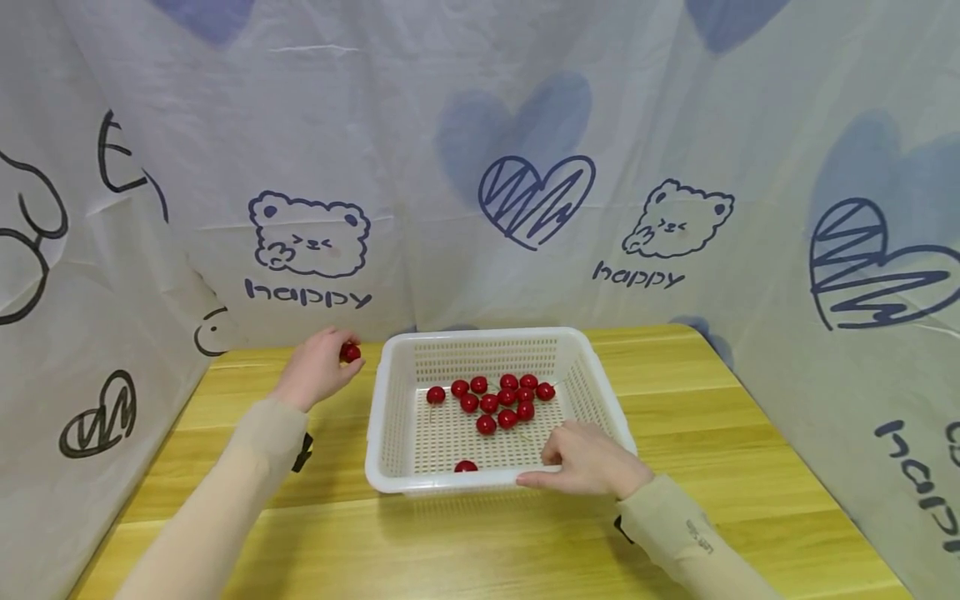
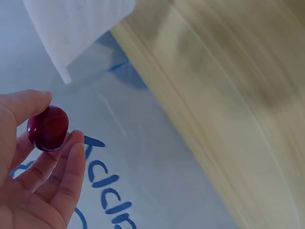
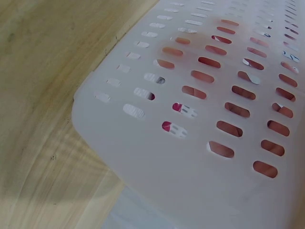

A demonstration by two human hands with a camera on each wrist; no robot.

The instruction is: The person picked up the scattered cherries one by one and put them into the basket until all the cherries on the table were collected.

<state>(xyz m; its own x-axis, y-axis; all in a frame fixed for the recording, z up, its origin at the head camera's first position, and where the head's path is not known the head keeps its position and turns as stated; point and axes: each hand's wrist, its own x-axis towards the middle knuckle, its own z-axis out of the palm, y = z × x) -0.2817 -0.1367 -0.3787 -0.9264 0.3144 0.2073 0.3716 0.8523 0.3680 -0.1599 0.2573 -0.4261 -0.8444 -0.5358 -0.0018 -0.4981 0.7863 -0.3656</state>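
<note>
In the head view my left hand is raised to the left of a white plastic basket. Between its thumb and fingers it pinches a red cherry, seen up close in the left wrist view. My right hand grips the basket's near rim toward the right corner, fingers curled over inside and thumb along the outside. Several red cherries lie grouped on the slotted basket floor. One more cherry sits by the near wall, partly hidden by the rim. The right wrist view shows the slotted basket wall with finger skin behind its holes.
The basket stands on a yellow wood-grain table. A pale cloth with drawn hearts, bears and lettering hangs close behind the table's back edge and along both sides.
</note>
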